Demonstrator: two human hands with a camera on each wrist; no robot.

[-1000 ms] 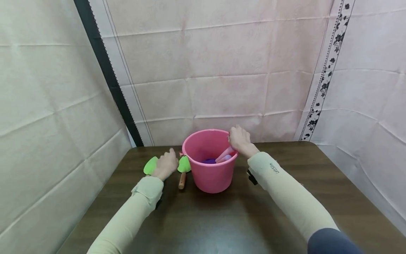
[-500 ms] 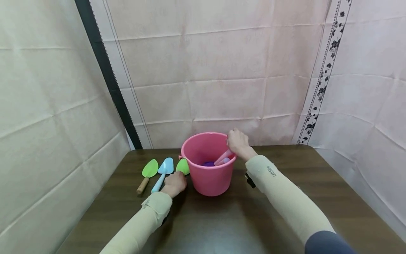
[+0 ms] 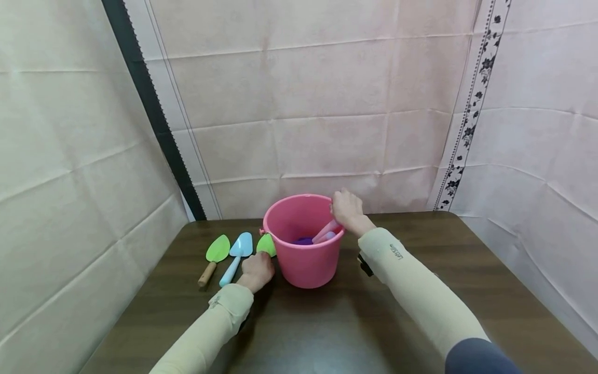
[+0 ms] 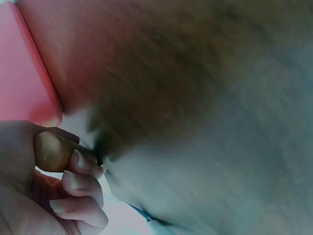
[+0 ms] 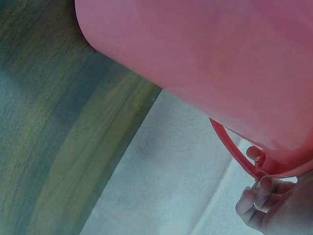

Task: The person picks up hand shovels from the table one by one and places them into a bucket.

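My left hand [image 3: 257, 271] grips a hand trowel with a green blade [image 3: 266, 245], just left of the pink bucket [image 3: 308, 270]. In the left wrist view, the rounded end of its wooden handle [image 4: 51, 152] shows between thumb and curled fingers. At the bucket's right side, my right hand [image 3: 347, 206] holds the rim. The right wrist view shows its fingertips [image 5: 249, 198] curled where the red carrying handle [image 5: 232, 152] meets the rim. Inside the bucket lie a pink handle [image 3: 325, 230], a lilac one [image 3: 328, 236] and something purple [image 3: 303, 241].
Left of my left hand lie a blue trowel [image 3: 241, 244] and another green trowel with a wooden handle [image 3: 218, 249]. The dark wooden table [image 3: 308, 332] ends at the back against a hanging cloth [image 3: 327, 145]; cloth also hangs on both sides.
My left hand has come down and toward me onto the green trowel's handle, uncovering the blue trowel and the other green trowel. The right hand stays at the bucket.
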